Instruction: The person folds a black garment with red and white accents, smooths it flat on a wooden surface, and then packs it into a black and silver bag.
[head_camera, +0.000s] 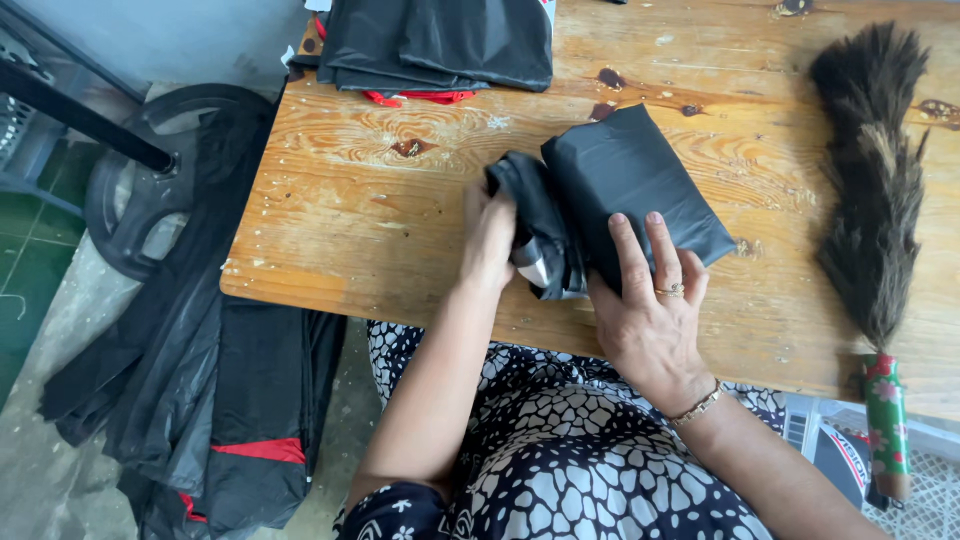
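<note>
Wooden table (380, 250), pale and knotted, spanning most of the view. Heap of black plastic bags with red bands (215, 400) slumped on the floor off its left edge. Stack of folded black bags (440, 45) at the far edge. Long brown feather duster (875, 170) lying along the right side. Folded black bag (625, 180) near the table's middle, close to the front edge. Right hand (650, 315) pressed flat on the bag's near end, fingers spread. Left hand (488, 240) curled around the bunched left end, pinching the folds together.
</note>
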